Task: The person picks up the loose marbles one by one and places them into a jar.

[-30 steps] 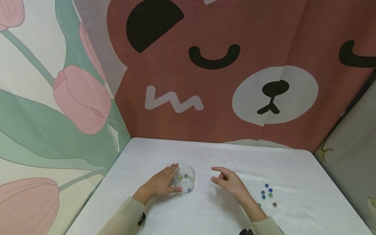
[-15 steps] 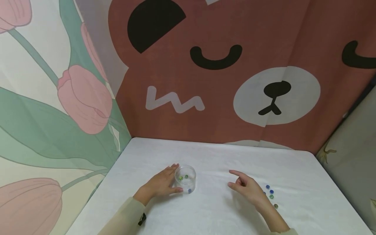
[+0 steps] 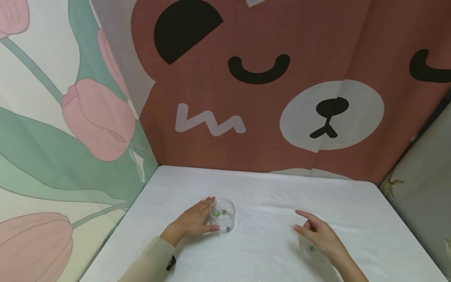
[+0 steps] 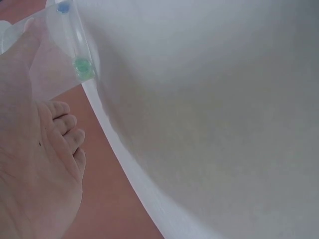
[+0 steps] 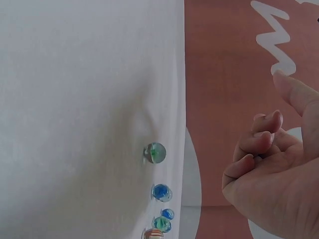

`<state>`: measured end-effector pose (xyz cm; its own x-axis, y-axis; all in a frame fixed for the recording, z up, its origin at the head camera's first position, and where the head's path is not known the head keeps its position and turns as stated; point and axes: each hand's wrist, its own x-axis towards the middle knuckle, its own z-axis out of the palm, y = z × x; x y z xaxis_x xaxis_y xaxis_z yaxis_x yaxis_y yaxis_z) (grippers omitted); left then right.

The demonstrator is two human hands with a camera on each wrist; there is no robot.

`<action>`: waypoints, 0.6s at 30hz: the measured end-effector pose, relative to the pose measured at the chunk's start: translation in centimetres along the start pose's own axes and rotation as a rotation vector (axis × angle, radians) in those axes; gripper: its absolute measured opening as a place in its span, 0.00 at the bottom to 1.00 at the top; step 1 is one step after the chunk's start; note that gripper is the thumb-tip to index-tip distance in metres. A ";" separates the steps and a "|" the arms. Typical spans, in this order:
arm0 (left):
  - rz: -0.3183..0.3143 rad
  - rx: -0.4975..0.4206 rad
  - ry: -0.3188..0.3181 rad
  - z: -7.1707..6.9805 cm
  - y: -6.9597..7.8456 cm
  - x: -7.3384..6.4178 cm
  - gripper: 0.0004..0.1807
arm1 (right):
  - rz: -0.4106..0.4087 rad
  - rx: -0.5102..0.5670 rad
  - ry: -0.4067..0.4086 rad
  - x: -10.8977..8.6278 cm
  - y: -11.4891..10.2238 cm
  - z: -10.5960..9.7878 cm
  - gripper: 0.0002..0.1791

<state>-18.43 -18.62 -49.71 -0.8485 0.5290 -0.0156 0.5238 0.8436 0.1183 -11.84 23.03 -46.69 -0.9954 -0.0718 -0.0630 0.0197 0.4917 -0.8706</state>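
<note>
A clear round plastic container stands upright on the white table, with green and blue glass marbles inside. My left hand holds its left side between thumb and fingers; a blue marble shows through the wall. To the right, my right hand hovers above the cloth, index finger and thumb apart, the other fingers curled, with nothing between them. Below it lies a green marble. In the right wrist view, a clear-green marble, a blue marble and several others lie loose. The hand hides most of them from the head view.
The white-covered table meets a brown bear-print cloth at its back edge. A tulip-print cloth hangs along the left side, and a pale cloth along the right.
My right hand has moved rightward, away from the container and over the loose marbles, its index finger and thumb still apart. The left hand and the container have stayed in place.
</note>
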 end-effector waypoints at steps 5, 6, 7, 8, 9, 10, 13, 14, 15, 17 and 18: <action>-0.012 -0.002 -0.001 0.0 0.1 0.1 0.57 | -0.027 -0.023 0.038 -0.2 0.4 -0.8 0.31; -0.015 -0.005 -0.004 0.0 0.1 0.1 0.57 | -0.021 -0.028 0.045 -0.3 0.5 -1.0 0.31; -0.017 -0.005 -0.007 0.0 0.1 0.1 0.57 | -0.015 -0.035 0.049 -0.4 0.5 -1.1 0.31; -0.021 -0.006 -0.011 0.0 0.1 0.1 0.57 | -0.009 -0.043 0.051 -0.5 0.6 -1.4 0.32; -0.019 -0.006 -0.011 0.0 0.1 0.1 0.57 | -0.005 -0.053 0.056 -0.5 0.8 -1.6 0.33; -0.019 -0.005 -0.013 0.0 0.1 0.1 0.57 | 0.013 -0.064 0.056 -0.6 0.9 -1.9 0.34; -0.023 -0.002 -0.016 0.1 0.0 0.1 0.57 | 0.094 -0.083 0.043 -0.8 1.2 -2.7 0.39; -0.021 -0.004 -0.015 0.1 0.0 0.0 0.57 | 0.115 -0.086 0.037 -0.9 1.3 -2.9 0.40; -0.017 -0.003 -0.013 0.1 0.0 0.0 0.57 | 0.142 -0.088 0.035 -1.0 1.4 -3.2 0.41; -0.018 -0.006 -0.012 0.1 0.0 0.0 0.57 | 0.185 -0.080 0.028 -1.3 1.6 -3.7 0.43; -0.017 -0.010 -0.010 0.0 0.0 -0.1 0.57 | 0.197 -0.076 0.025 -1.4 1.8 -4.0 0.43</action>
<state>-18.37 -18.65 -49.74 -0.8566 0.5152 -0.0275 0.5081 0.8517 0.1281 -10.75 27.43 -46.19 -0.9751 0.0532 -0.2154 0.2079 0.5581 -0.8033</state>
